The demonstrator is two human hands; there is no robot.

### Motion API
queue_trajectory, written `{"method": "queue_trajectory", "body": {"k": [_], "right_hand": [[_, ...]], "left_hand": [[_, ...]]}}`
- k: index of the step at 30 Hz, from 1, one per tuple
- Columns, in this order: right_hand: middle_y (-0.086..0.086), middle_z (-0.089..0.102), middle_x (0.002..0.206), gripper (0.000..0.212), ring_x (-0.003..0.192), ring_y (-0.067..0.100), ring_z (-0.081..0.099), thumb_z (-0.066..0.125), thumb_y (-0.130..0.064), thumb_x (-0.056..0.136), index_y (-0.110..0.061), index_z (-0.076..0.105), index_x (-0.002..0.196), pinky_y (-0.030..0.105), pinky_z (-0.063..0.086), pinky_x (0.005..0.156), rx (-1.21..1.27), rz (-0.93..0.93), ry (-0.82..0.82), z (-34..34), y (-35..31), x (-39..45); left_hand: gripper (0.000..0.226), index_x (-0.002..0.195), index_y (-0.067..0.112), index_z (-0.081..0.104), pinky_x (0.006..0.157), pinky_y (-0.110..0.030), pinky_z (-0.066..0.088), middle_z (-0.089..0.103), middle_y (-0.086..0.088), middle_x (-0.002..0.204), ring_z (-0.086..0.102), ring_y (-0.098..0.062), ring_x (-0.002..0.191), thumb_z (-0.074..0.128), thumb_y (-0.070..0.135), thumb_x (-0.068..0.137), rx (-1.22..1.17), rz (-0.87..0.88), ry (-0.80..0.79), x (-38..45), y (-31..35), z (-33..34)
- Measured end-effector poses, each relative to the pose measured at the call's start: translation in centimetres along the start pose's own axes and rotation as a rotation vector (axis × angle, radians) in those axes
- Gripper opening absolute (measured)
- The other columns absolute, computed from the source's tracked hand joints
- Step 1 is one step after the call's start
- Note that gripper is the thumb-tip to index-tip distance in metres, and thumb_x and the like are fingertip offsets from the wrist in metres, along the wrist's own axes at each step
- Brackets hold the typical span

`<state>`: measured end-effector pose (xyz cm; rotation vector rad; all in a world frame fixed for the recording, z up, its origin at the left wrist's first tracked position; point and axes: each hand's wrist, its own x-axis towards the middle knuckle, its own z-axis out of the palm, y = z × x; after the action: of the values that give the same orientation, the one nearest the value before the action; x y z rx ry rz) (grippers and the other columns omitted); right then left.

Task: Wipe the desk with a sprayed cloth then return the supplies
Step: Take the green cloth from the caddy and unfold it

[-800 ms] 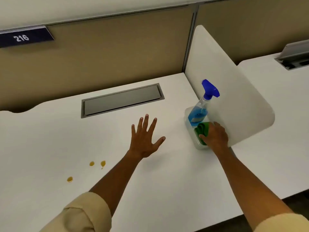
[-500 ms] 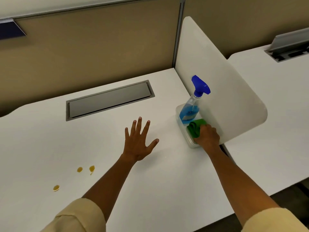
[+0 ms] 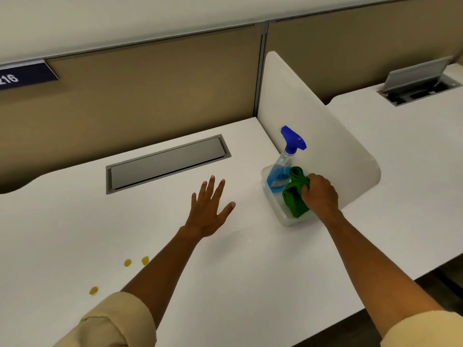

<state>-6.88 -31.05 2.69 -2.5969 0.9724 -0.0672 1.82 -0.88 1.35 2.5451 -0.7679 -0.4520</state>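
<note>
Right hand (image 3: 319, 194): fist closed on the green cloth (image 3: 295, 191), at 3 o'clock of centre.
Change: cloth lay low in the bin (image 3: 285, 220) a moment ago; now bunched and raised, lower end apparently still inside.
Left hand (image 3: 209, 209): fingers spread wide, empty, over the desk (image 3: 225, 284) at centre; unmoved.
Bottle (image 3: 284, 164): upright in the bin's far end, blue trigger on top, untouched.
Stains (image 3: 127, 262): three yellow drops at 7 o'clock, unwiped.
Judgement: pick-up of the cloth is under way; spraying comes next, wiping after.
</note>
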Motion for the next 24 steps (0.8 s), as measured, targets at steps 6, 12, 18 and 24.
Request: {"method": "queue_trajectory", "body": {"k": [6,12,18,24], "right_hand": [[0.010,0.062,0.084,0.024,0.076,0.026,0.061,0.060,-0.029,0.091,-0.007,0.058,0.097,0.033,0.051,0.065,0.121,-0.076,0.126,-4.6,-2.7,-2.0],[0.004,0.055,0.066,0.018,0.056,0.018,0.051,0.063,-0.027,0.084,-0.012,0.053,0.081,0.022,0.037,0.050,0.203,-0.203,0.238,-8.0,-7.9,-5.1],[0.001,0.060,0.084,0.023,0.070,0.011,0.057,0.067,-0.021,0.085,-0.014,0.057,0.106,0.016,0.044,0.053,0.415,-0.376,0.167,-8.5,-15.8,-8.3],[-0.003,0.062,0.086,0.027,0.074,0.013,0.066,0.064,-0.019,0.089,-0.031,0.047,0.106,0.021,0.057,0.053,0.576,-0.592,0.029,-7.1,-23.8,-12.4]], "left_hand": [[0.068,0.158,0.031,0.008,0.122,-0.054,-0.003,-0.007,0.002,0.168,-0.010,-0.023,0.155,0.036,0.054,0.100,-0.105,0.028,0.037,-1.5,1.0,-3.6],[0.063,0.156,0.029,0.024,0.124,-0.054,0.002,0.009,0.002,0.168,-0.004,-0.022,0.155,0.039,0.054,0.100,-0.238,0.085,0.058,-3.4,1.8,-7.6],[0.059,0.149,0.017,0.043,0.118,-0.037,0.031,0.047,-0.004,0.153,0.039,-0.019,0.144,0.054,0.044,0.098,-0.375,0.200,0.115,-6.2,0.7,-12.5],[0.057,0.142,0.010,0.051,0.102,-0.038,0.051,0.067,-0.013,0.123,0.063,-0.022,0.115,0.071,0.026,0.091,-0.556,0.136,0.231,-9.5,-2.6,-17.3]]}}
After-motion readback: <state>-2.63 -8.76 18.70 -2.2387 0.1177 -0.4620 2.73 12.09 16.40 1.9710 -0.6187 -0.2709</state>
